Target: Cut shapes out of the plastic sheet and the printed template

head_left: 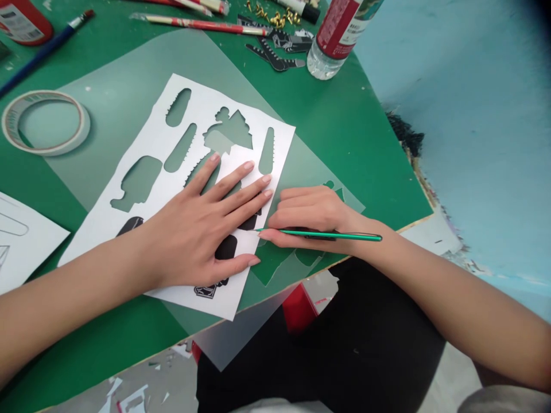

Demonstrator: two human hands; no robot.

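Observation:
My left hand lies flat with fingers spread on a white paper sheet. Cut-out holes and several printed black shapes show in the sheet, some partly hidden under that hand. In the fingers of my right hand is a thin green craft knife, its narrow tip at the sheet's right side beside my left fingers. Under the paper is a translucent plastic sheet, one corner hanging past the table edge. A cut piece of clear plastic lies below my right hand.
On the green table are a tape roll, a blue brush, red-and-cream sticks, brass fasteners, black cut pieces and a bottle. Another paper lies left. A light-blue wall stands right; scraps lie on the floor.

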